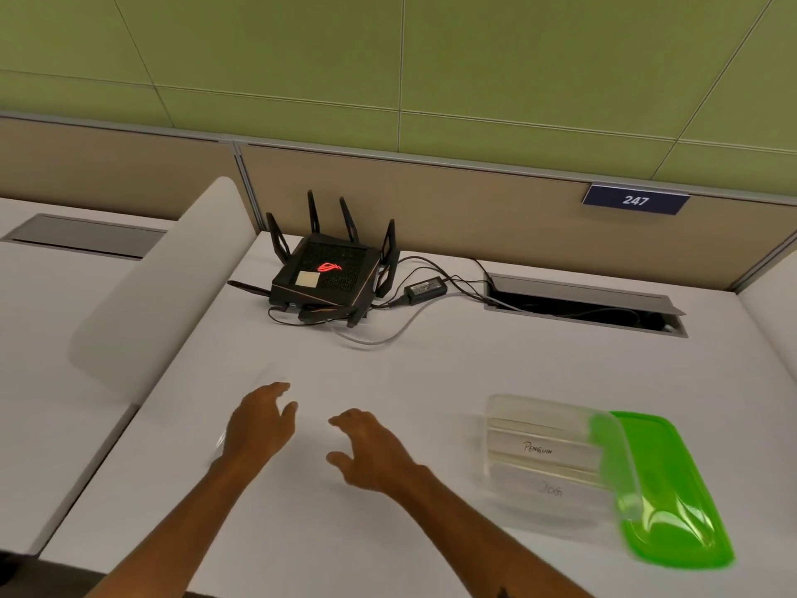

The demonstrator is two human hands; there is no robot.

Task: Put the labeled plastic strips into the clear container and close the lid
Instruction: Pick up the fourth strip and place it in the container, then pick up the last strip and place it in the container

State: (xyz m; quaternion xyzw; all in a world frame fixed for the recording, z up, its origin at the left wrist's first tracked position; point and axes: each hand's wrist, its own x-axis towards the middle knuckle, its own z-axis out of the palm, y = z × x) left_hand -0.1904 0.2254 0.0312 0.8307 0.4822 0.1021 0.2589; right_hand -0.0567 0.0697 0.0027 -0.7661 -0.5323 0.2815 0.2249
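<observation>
A clear container point(509, 429) stands on the white desk at the right, and two labeled plastic strips show through it. One strip point(539, 448) reads "Penguin"; the label of the strip below it point(550, 489) is blurred. A green lid point(673, 511) lies flat beside the container, partly under its right edge. My left hand point(258, 425) hovers palm down left of centre with its fingers apart. Faint glints of what may be a clear strip point(221, 442) show at its edge. My right hand point(366, 451) is next to it, fingers loosely spread and holding nothing, well left of the container.
A black router point(327, 274) with antennas, its power brick point(425, 291) and cables sit at the back of the desk. A cable hatch point(582, 295) stands open at the back right. A white divider panel point(164, 287) rises along the left edge of the desk.
</observation>
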